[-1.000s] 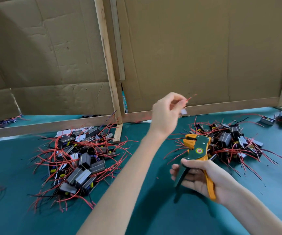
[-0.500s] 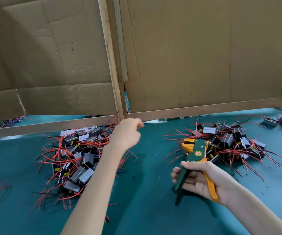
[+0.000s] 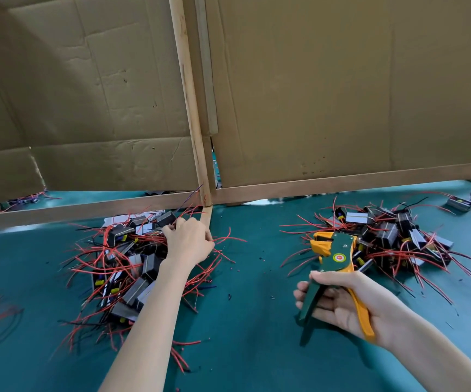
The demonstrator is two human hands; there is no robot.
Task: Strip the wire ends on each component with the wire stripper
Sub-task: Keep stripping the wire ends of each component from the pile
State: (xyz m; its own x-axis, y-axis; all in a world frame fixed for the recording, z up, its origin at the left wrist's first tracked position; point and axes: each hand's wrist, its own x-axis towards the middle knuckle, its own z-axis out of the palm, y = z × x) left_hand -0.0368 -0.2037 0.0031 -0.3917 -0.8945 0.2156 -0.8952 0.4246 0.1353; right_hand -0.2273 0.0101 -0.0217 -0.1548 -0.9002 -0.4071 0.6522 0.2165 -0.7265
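Left-centre of frame is the left heap (image 3: pixel 132 267) of components: small black blocks trailing thin red leads (image 3: pixel 223 240), all tangled together. The blocks look light and rigid, so the body is the place to take hold. The leads look soft and springy, likely to snag their neighbours, and a lift by the wire would probably drag half the pile along.

The left hand (image 3: pixel 189 246) is down in the heap's upper edge, fingers curled by a black block (image 3: pixel 166 219). Whether it has one pinched, I cannot tell.

At lower right, the right hand (image 3: pixel 341 301) wraps the handles of the wire stripper (image 3: pixel 333 258), its orange-and-green head up and the handles sprung apart. Behind it, right of centre, sits the right heap (image 3: pixel 392 236). Everything lies on the green table (image 3: pixel 256 349), backed by cardboard panels (image 3: pixel 341 94) in a wooden frame (image 3: pixel 194 137).
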